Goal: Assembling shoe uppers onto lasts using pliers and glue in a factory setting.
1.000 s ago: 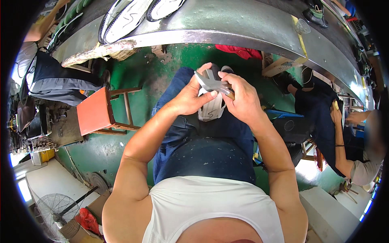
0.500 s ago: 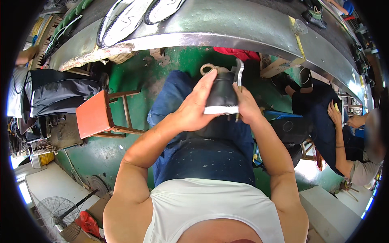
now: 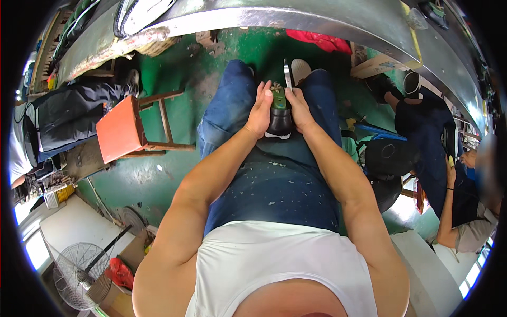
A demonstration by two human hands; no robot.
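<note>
A black shoe (image 3: pixel 280 122) with a white lower edge and a green patch on top sits between my two hands, above my lap. My left hand (image 3: pixel 260 112) lies along its left side, fingers fairly straight and thumb near the top. Against the right side presses my right hand (image 3: pixel 300 111). That hand also grips metal pliers (image 3: pixel 287 73), whose shiny end sticks up past the thumb; their handles are hidden now. Between my knees hangs the shoe's far end, where tan lacing or cord shows blurrily.
A metal-edged workbench (image 3: pixel 237 17) runs ahead, with white shoe parts (image 3: pixel 138 15) on it. An orange-seated stool (image 3: pixel 120 129) stands left, a wire fan (image 3: pixel 79 274) lower left. Another person (image 3: pixel 470 211) works at right beside a dark round seat (image 3: pixel 391 157). Red cloth (image 3: pixel 319 40) lies under the bench.
Both hands have brought the shoe down toward my lap and tilted it so its green top shows. The pliers moved with my right hand. The view has shifted, showing less of the bench.
</note>
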